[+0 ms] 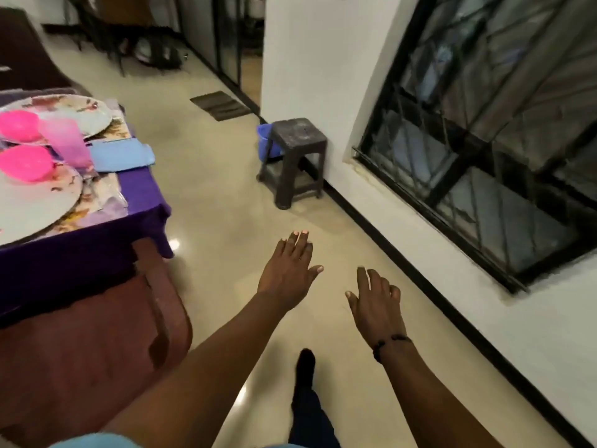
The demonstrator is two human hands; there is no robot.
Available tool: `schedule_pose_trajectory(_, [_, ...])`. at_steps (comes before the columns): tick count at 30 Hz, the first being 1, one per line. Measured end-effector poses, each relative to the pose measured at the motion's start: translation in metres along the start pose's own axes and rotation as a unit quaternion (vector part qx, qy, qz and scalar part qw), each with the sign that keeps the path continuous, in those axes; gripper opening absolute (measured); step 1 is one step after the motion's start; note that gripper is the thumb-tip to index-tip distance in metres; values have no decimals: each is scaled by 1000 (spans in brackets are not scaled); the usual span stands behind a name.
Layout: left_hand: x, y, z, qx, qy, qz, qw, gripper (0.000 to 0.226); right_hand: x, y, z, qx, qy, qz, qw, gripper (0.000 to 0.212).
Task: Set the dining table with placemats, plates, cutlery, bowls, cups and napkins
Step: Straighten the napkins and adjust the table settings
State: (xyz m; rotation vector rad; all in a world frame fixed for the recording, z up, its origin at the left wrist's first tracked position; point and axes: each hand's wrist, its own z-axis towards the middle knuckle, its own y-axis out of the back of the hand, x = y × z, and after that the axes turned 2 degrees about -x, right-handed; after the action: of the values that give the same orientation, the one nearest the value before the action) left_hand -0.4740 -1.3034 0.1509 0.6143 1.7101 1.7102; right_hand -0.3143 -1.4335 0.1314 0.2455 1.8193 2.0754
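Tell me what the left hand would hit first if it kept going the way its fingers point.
Probably the dark stool by the wall. The left hand is open and empty over bare floor, fingers aimed up-frame toward it. Depth is unclear, so it might pass alongside.

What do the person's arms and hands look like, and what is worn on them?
Both forearms are bare; no long sleeves cover them. The left hand shows no ring or band. The right hand has a dark beaded bracelet at its wrist. The fingernails look short and pale. A light blue garment edge shows at the bottom, near the left upper arm.
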Motion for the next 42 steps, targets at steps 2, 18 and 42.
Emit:
schedule_pose_trajectory(2, [25,-6,31,2,43,12,999,64,5,-17,52,-4,42,11,999,57])
schedule_pose_trajectory(18, [213,-16,94,8,455,-22,890,65,163,-65,329,29,408,125,904,52])
schedule_pose_trajectory(42, [401,-49,59,6,618,-105,779,85,512,-72,453,92,787,72,606,63])
